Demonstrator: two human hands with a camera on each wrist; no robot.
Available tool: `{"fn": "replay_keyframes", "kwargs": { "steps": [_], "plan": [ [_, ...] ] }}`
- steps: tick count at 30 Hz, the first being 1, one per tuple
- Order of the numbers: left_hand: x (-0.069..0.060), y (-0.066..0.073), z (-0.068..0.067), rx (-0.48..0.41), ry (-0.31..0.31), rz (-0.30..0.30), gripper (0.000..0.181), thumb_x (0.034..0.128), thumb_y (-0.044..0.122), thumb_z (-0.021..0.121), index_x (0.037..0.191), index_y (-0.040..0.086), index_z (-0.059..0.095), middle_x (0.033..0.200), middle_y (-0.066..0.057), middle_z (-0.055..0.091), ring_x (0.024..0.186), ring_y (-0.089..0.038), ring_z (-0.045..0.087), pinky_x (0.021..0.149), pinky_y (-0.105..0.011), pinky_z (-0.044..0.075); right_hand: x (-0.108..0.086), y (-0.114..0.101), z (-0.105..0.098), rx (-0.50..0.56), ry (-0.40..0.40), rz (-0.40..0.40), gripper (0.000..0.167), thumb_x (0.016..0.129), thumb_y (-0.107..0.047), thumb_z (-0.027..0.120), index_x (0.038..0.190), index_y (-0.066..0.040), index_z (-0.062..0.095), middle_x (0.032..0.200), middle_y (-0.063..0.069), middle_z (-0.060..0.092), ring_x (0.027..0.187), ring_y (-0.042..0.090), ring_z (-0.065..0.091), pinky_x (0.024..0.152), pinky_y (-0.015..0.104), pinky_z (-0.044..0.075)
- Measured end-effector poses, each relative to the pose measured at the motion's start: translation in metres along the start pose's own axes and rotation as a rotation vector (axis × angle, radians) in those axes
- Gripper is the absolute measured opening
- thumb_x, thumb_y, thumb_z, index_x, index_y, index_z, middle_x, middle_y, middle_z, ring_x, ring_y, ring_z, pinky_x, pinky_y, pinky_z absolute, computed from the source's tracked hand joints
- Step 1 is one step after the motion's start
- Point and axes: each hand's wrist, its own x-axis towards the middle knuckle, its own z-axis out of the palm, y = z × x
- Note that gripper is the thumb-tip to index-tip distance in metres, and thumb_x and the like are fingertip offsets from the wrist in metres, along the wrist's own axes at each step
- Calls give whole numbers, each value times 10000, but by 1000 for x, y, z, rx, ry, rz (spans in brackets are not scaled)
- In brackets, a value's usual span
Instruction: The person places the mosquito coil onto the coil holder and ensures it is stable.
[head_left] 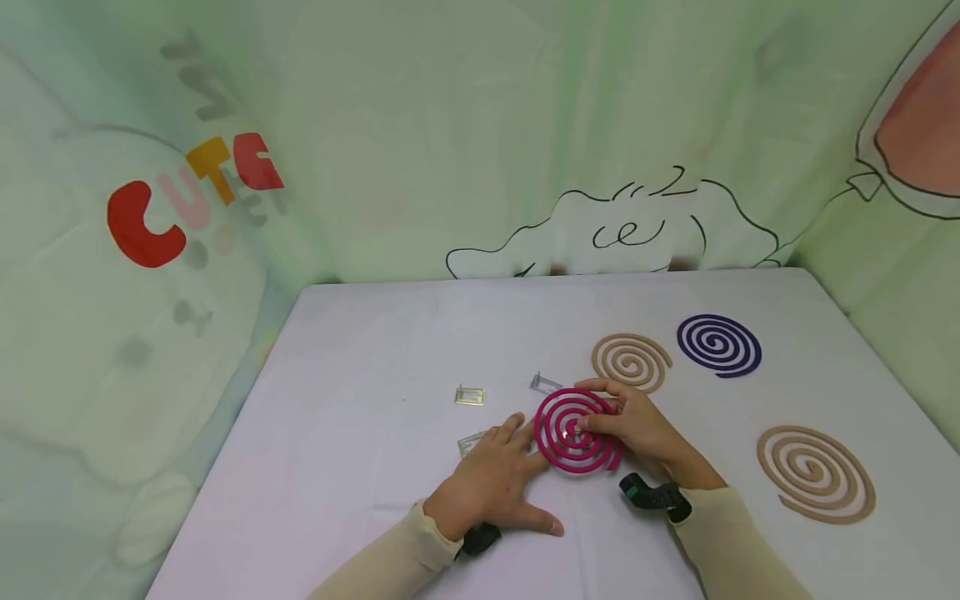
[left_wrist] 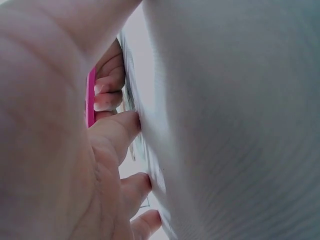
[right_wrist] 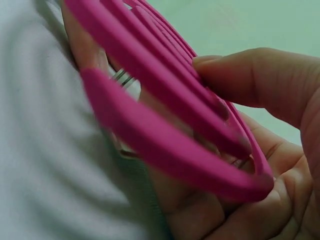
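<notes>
A pink mosquito coil (head_left: 551, 408) is pinched by my right hand (head_left: 637, 425), tilted above the white table. In the right wrist view the thumb (right_wrist: 235, 75) lies on the top face of the coil (right_wrist: 165, 160), and the other fingers are beneath it. Part of a thin metal coil stand (right_wrist: 127, 151) shows under the coil, mostly hidden. My left hand (head_left: 495, 479) rests spread with its fingertips on the table, beside the coil's left edge. A silver coil stand (head_left: 468, 442) is partly hidden by it. Bent fingers of the right hand (left_wrist: 109, 90) appear in the left wrist view.
A gold coil stand (head_left: 470, 402) and another silver stand (head_left: 545, 383) lie beyond the hands. Two tan coils (head_left: 630, 337) (head_left: 817, 475) and a dark purple coil (head_left: 716, 343) lie on the right side. A printed curtain (head_left: 420, 150) hangs behind the table.
</notes>
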Motion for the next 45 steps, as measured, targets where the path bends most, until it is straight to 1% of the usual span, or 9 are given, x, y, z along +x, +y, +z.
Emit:
{"fn": "replay_keyframes", "kwargs": {
  "steps": [5, 9, 17, 24, 33, 39, 45],
  "plan": [
    [0, -1, 1, -4, -13, -6, 1040, 785, 888, 603, 1645, 388, 301, 1719, -73, 255, 1575, -331, 237, 1217, -480, 340, 1, 1, 0, -6, 0, 1, 607, 930, -79, 779, 1461, 19, 501, 1233, 261, 703, 956, 215, 738, 804, 316, 628],
    [-1, -1, 1, 9, -6, -2, 1038, 783, 891, 601, 1643, 388, 309, 1713, -70, 268, 1569, -333, 248, 1213, -476, 347, 1, 0, 2, -30, 7, 5, 608, 927, -95, 785, 1459, 8, 511, 1260, 264, 693, 986, 227, 739, 811, 321, 626],
    [0, -1, 3, 16, 5, 3, 1037, 777, 898, 597, 1637, 385, 326, 1708, -72, 279, 1568, -337, 250, 1214, -475, 345, 2, -2, 1, -37, 6, 19, 617, 926, -119, 794, 1461, -1, 509, 1226, 239, 715, 973, 228, 737, 810, 306, 624],
    [2, -1, 5, 5, -2, -6, 1051, 779, 903, 586, 1647, 389, 292, 1725, -69, 236, 1581, -335, 221, 1225, -482, 328, 3, -3, 0, -33, -6, 35, 624, 923, -122, 795, 1459, 5, 501, 1210, 219, 724, 964, 216, 730, 815, 294, 621],
    [3, -2, 4, 9, -7, -10, 1050, 776, 909, 582, 1645, 396, 294, 1723, -66, 243, 1583, -330, 217, 1225, -468, 325, 3, -4, 2, -47, -1, 44, 631, 915, -127, 805, 1456, -11, 502, 1262, 234, 701, 1005, 241, 729, 828, 318, 623],
    [4, -2, 7, 33, 9, -1, 1056, 770, 915, 581, 1644, 395, 298, 1722, -71, 247, 1574, -338, 237, 1215, -467, 339, 3, -3, 2, -42, -1, 38, 613, 914, -107, 800, 1440, 1, 504, 1213, 224, 723, 973, 236, 737, 817, 322, 626],
    [3, -1, 5, 12, -7, -7, 1051, 775, 905, 589, 1645, 392, 299, 1722, -64, 248, 1577, -334, 231, 1223, -472, 330, 3, -2, 0, -25, -14, 27, 593, 923, -80, 780, 1432, 24, 493, 1185, 229, 728, 944, 232, 740, 810, 317, 626]
  ]
}}
